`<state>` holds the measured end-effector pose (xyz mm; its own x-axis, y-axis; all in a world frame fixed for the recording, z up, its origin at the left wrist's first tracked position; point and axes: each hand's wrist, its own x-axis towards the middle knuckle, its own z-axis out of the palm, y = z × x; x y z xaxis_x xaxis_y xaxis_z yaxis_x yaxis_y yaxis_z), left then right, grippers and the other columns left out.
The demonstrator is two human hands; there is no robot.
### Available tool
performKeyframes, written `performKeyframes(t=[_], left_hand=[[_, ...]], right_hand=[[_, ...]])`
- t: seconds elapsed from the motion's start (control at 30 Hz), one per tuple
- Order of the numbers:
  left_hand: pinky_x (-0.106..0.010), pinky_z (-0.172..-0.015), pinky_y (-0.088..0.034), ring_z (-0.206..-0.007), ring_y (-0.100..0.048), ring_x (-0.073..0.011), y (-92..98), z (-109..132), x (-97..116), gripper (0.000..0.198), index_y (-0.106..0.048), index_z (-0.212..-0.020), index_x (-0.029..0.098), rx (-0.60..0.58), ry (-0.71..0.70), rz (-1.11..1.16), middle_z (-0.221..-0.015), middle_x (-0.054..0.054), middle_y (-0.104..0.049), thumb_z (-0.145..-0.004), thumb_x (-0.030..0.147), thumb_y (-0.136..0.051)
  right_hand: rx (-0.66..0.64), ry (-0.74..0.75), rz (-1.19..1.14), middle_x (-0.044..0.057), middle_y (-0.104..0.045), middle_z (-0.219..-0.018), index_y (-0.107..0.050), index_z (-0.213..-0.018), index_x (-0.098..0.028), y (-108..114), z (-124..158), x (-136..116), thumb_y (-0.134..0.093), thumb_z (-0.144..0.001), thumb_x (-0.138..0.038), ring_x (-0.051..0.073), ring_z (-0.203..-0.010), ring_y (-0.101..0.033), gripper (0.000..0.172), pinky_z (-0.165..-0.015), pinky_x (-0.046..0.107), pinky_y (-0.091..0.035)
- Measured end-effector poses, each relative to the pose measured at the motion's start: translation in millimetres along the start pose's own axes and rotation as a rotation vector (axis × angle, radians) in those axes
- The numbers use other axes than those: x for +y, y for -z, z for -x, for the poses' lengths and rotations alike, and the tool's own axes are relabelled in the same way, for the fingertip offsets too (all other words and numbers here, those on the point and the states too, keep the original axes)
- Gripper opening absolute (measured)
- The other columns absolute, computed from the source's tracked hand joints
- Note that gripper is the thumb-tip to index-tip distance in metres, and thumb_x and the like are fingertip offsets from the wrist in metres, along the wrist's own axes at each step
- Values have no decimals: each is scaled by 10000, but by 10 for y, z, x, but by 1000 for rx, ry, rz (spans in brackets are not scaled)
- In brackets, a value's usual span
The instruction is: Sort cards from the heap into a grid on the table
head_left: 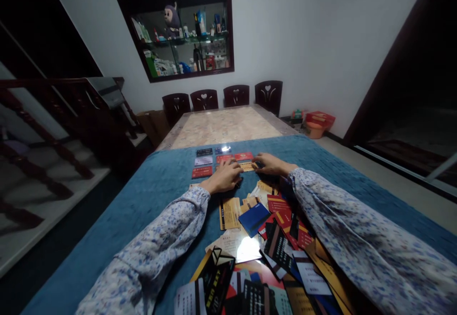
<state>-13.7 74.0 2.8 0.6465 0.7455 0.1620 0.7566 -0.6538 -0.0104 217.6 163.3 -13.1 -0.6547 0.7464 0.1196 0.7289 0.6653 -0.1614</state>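
Toward the far part of the blue cloth, my left hand (225, 176) and my right hand (270, 164) sit on either side of a yellow card (247, 166). My left fingers are curled at its left edge, and my right fingers close on its right edge. The card lies just below a red card (243, 156). Left of it are laid-out cards in rows: a black card (204, 152), a white card (203, 161) and a red card with pale print (202, 172). My left hand partly hides others. Nearer, between my forearms, a blue card (254, 219) tops a loose heap.
The blue cloth (143, 210) covers the near part of a stone-patterned table (232, 124). Several dark chairs (268, 96) stand at its far end. The heap includes a black VIP card (217, 281). A wooden railing (32, 119) is on the left.
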Motion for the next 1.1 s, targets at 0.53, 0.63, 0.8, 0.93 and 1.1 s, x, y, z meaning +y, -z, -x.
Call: performKeyframes(t=[0.53, 0.63, 0.8, 0.93, 1.1], left_hand=[[-485, -1088, -349, -1340, -383, -291, 132, 882, 326, 287, -634, -1215, 228, 113, -46, 96, -1276, -99, -627, -989, 258, -460], [-478, -1092, -359, -1345, -388, -286, 79, 1037, 348, 313, -611, -1254, 222, 127, -42, 96, -1312, -100, -614, -1013, 273, -420], [-513, -1098, -356, -1391, -355, -307, 39, 1210, 372, 397, -503, -1390, 247, 36, -65, 77, -1427, -88, -551, -1007, 224, -401], [-532, -1106, -353, -1410, -339, -317, 47, 1246, 375, 441, -476, -1418, 248, 7, -58, 87, -1467, -86, -519, -987, 188, -403], [-542, -1131, -327, -1427, -321, -315, 63, 1202, 423, 625, -411, -1482, 287, -11, -76, 122, -1498, -64, -493, -887, 110, -482]], right_hand=[[28, 22, 41, 98, -693, -1105, -722, -1059, -200, 211, 587, -671, -608, -859, -213, 253, -1034, -590, 230, -785, 294, -433], [47, 54, 19, 84, -711, -1060, -734, -1003, -208, 163, 674, -830, -607, -859, -209, 238, -1004, -593, 192, -773, 288, -428], [25, 110, 26, 80, -726, -934, -745, -895, -215, 115, 714, -1164, -630, -812, -172, 238, -954, -593, 148, -757, 291, -423], [-10, 170, 8, 74, -731, -957, -738, -909, -212, 160, 707, -1367, -611, -836, -175, 236, -950, -589, 151, -740, 287, -414], [-34, 145, -13, 71, -733, -1006, -732, -952, -217, 177, 706, -1334, -607, -842, -190, 232, -969, -599, 169, -754, 279, -412]])
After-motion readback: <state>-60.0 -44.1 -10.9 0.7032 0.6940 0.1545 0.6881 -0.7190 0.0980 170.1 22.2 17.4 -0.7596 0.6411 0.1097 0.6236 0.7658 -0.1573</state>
